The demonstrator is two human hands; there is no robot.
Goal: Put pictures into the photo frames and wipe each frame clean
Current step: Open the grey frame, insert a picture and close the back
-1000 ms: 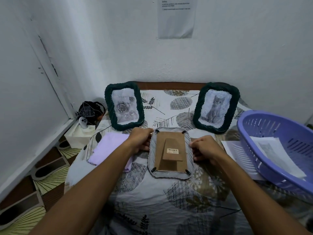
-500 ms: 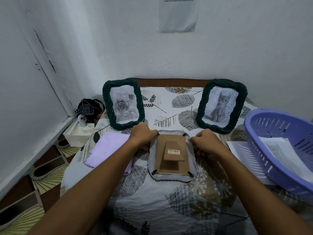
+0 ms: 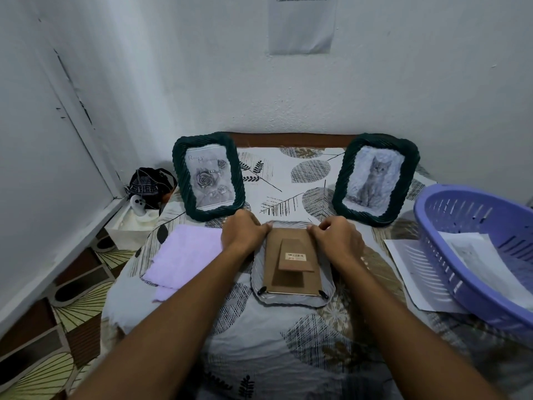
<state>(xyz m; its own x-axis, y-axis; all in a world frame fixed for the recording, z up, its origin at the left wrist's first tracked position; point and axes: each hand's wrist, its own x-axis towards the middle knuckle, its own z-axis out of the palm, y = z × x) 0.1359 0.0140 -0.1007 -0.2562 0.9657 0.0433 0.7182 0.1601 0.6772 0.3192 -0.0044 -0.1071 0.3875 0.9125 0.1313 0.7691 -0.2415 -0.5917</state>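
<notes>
Table (image 3: 277, 356) covered in leaf-print cloth | basket (image 3: 473, 255) far right, papers inside | two filled frames (image 3: 208, 176) propped behind | face-down frame (image 3: 292, 267) centred, long axis away from person | left hand (image 3: 243, 233), right hand (image 3: 337, 241) curled, pinching its far corners, equally near | cloth (image 3: 184, 255) left | open room nearer person.

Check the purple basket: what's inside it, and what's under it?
Inside the purple basket lies a sheet of printed paper. Another sheet sticks out from under its near left edge on the patterned cloth. How far that sheet runs beneath, and anything else under the basket, is hidden.
</notes>
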